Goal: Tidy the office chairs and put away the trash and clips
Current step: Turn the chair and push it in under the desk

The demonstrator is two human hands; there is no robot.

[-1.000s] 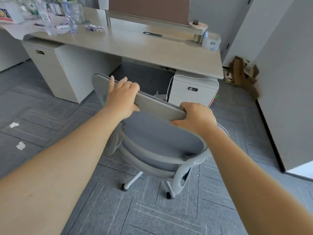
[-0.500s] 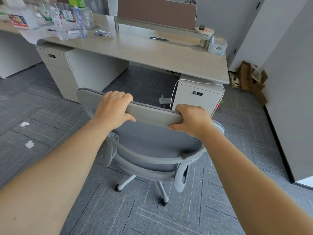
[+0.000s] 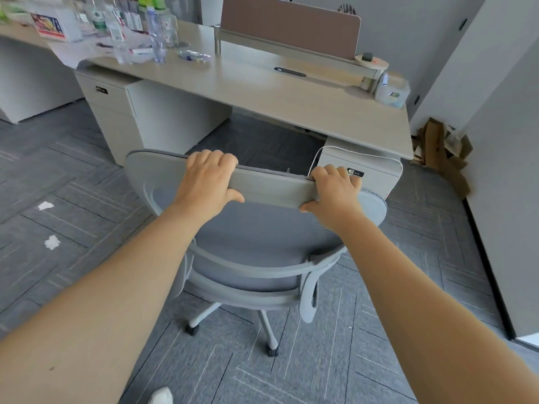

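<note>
head view: left hand [image 3: 207,182] and right hand [image 3: 335,191] had fingers [image 3: 214,158] curled over the chair [image 3: 262,237] backrest's stiff top edge; on casters, it likely rolled easily toward the desk [image 3: 291,103].

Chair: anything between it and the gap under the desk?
Nothing visible blocks it. The chair, held at its backrest top by the left hand and right hand, faces bare carpet up to the desk opening between the left cabinet and right drawer unit.
</note>
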